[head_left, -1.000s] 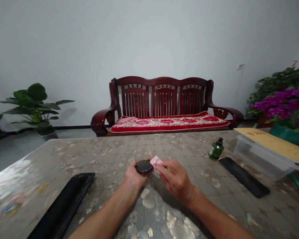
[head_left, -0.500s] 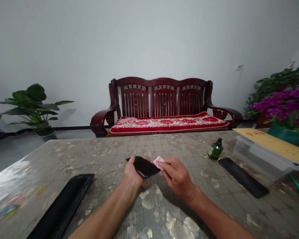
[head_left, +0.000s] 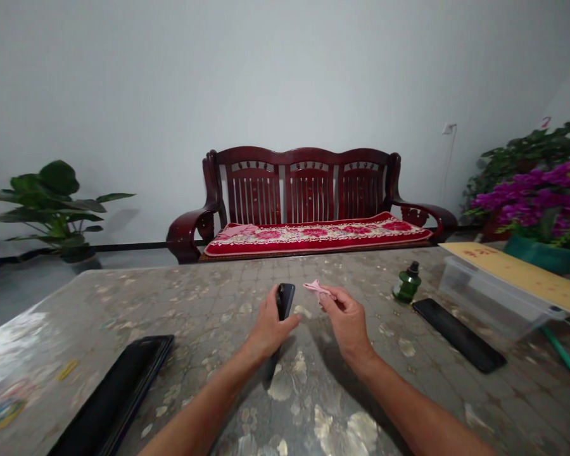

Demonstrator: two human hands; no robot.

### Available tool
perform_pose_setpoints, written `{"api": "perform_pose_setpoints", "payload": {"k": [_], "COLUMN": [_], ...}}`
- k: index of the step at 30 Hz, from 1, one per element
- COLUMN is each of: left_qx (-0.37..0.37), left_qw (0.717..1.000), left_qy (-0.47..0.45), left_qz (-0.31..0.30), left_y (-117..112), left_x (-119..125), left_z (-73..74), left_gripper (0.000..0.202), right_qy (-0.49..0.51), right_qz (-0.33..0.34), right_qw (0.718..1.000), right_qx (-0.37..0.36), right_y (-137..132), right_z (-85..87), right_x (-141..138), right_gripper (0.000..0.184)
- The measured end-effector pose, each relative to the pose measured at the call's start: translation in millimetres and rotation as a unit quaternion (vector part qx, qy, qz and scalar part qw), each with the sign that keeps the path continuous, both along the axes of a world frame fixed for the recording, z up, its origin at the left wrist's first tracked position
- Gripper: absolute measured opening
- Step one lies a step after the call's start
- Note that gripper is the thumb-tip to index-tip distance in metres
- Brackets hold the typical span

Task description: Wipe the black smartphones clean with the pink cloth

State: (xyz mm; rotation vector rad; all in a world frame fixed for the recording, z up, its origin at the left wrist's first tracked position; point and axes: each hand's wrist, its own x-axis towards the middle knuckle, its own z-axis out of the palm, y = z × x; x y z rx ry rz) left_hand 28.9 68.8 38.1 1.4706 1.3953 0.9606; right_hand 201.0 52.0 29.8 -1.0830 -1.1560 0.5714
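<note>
My left hand [head_left: 270,328] grips a black phone [head_left: 284,299], turned edge-on and pointing away from me over the patterned table [head_left: 180,304]. My right hand [head_left: 346,318] pinches a small pink cloth [head_left: 316,287] between thumb and fingers, held just right of the phone and apart from it. Both hands hover above the middle of the table.
A black tablet [head_left: 114,396] lies at the near left. A second black phone [head_left: 458,333] and a small green bottle [head_left: 406,282] lie to the right, beside a clear plastic box [head_left: 494,297] with a yellow lid. A red wooden bench [head_left: 308,202] stands behind the table.
My left hand has turned the phone from lying flat to edge-on and lifted it. My right hand has drawn the pink cloth off the phone and a little to the right.
</note>
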Motion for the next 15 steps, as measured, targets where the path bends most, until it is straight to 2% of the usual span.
{"api": "perform_pose_setpoints", "payload": {"k": [3, 7, 10, 15], "left_qx": [0.092, 0.124, 0.12, 0.128], "left_qw": [0.975, 0.921, 0.894, 0.88], "left_qy": [0.198, 0.361, 0.424, 0.452], "left_qz": [-0.042, -0.079, -0.074, -0.069], "left_y": [-3, -13, -17, -17], "left_x": [0, 4, 10, 17], "left_z": [-7.7, -11.3, -13.7, -22.7], "left_gripper": [0.088, 0.094, 0.095, 0.079], "right_qy": [0.098, 0.138, 0.13, 0.104], "right_qz": [0.006, 0.038, 0.058, 0.106], "right_qw": [0.994, 0.989, 0.987, 0.983], "right_qx": [-0.048, -0.045, -0.07, -0.108], "right_y": [5, 6, 6, 11], "right_z": [-1.0, -0.8, -7.3, -26.7], "right_x": [1, -2, -7, -19], "right_gripper": [0.035, 0.035, 0.035, 0.035]}}
